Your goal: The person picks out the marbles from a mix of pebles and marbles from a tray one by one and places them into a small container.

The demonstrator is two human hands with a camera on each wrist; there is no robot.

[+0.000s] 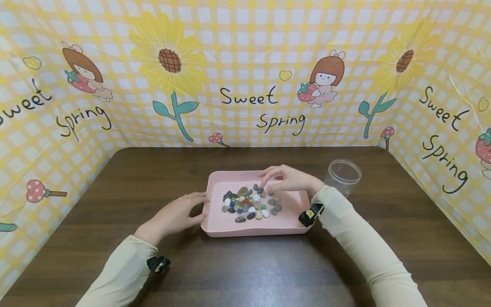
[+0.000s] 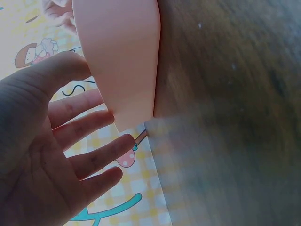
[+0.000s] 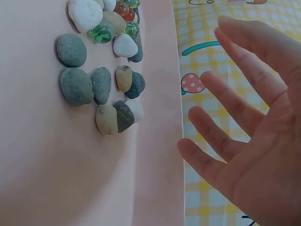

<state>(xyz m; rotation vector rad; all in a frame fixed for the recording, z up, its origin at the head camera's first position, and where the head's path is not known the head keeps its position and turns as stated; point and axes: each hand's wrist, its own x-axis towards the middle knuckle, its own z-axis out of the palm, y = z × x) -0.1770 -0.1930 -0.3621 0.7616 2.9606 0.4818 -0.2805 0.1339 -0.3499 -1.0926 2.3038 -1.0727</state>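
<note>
A pink tray [image 1: 287,221] on the table carries a spread of pebbles [image 1: 251,215] in grey, white and tan, with glass marbles [image 3: 101,32] among them. At the tray's left end my left hand [image 1: 174,215] touches the rim with its thumb and some fingertips; the other fingers stretch out loosely past the corner in the left wrist view. Above the tray's far right part is my right hand [image 1: 285,178], its fingers spread and slightly bent. The right wrist view shows nothing held in that hand, with several pebbles [image 3: 77,87] below and beside it.
A clear round jar [image 1: 345,172] without a lid stands behind the right forearm, right of the tray. The dark wooden table [image 1: 245,268] extends around the tray. A yellow checked cloth [image 1: 245,55] with printed flowers forms walls at the back and both sides.
</note>
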